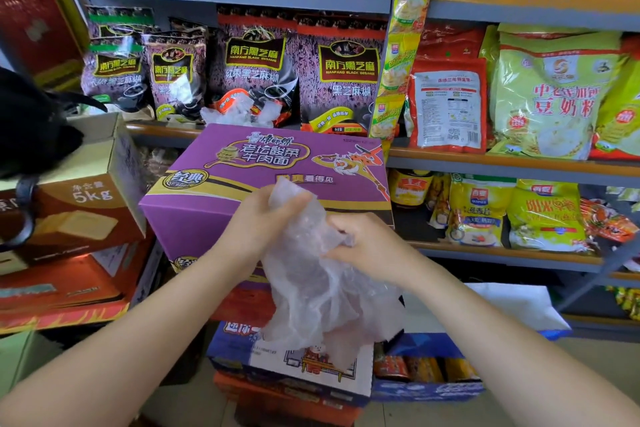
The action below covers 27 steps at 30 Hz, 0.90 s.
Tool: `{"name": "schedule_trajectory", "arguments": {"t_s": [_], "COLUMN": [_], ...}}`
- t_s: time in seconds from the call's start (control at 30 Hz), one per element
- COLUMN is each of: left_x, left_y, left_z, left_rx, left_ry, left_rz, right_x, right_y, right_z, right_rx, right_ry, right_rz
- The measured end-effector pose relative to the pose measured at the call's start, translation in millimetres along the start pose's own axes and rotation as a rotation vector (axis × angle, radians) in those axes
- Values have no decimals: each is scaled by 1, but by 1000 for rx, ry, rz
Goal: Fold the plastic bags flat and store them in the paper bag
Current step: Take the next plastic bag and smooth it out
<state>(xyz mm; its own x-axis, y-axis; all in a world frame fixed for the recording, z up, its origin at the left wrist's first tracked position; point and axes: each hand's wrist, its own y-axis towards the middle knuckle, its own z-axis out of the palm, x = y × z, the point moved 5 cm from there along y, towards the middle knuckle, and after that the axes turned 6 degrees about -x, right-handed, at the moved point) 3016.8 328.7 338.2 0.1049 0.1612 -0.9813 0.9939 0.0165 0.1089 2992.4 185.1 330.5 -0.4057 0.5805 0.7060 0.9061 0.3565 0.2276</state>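
A crumpled, translucent plastic bag [322, 295] hangs in front of me, held up by both hands. My left hand [263, 222] grips its upper end, fingers curled round the bunched plastic. My right hand [367, 243] pinches the bag's right side a little lower. The bag's loose lower part drapes down over the boxes below. More crumpled clear plastic bags [242, 114] lie on top of the purple carton, at its far edge. A white bag-like thing [512, 305] stands low on the right; whether it is paper I cannot tell.
A purple noodle carton [242, 177] sits just behind my hands on stacked boxes [294, 367]. A brown 5 kg box [79, 211] stands left with a black bag [31, 128] on it. Shelves [502, 163] of packaged food fill the back and right.
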Motion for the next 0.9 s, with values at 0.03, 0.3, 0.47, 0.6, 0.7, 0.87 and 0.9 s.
{"name": "schedule_trajectory", "arguments": {"t_s": [0.03, 0.3, 0.47, 0.6, 0.7, 0.87, 0.9], "left_x": [-1, -3, 9, 14, 1, -31, -37], "left_y": [0, 29, 50, 48, 41, 28, 27], "left_z": [0, -47, -72, -72, -64, -40, -36], "left_rx": [-32, -253, -261, -265, -208, -85, -66], "left_ry": [-16, -400, -302, -248, -182, 20, 23], "left_rz": [5, 69, 71, 47, 162, 426, 464], "right_x": [1, -52, -65, -51, -22, 25, 30], "right_y": [-2, -20, -29, -20, -11, 13, 21], "right_z": [3, -26, -37, -54, -58, -46, -40], "right_rx": [-1, 168, 130, -181, 15, -14, -85], "right_ry": [-8, -193, -213, 11, -30, 303, 238], "right_rz": [-22, 194, 256, 332, 279, 149, 103]}}
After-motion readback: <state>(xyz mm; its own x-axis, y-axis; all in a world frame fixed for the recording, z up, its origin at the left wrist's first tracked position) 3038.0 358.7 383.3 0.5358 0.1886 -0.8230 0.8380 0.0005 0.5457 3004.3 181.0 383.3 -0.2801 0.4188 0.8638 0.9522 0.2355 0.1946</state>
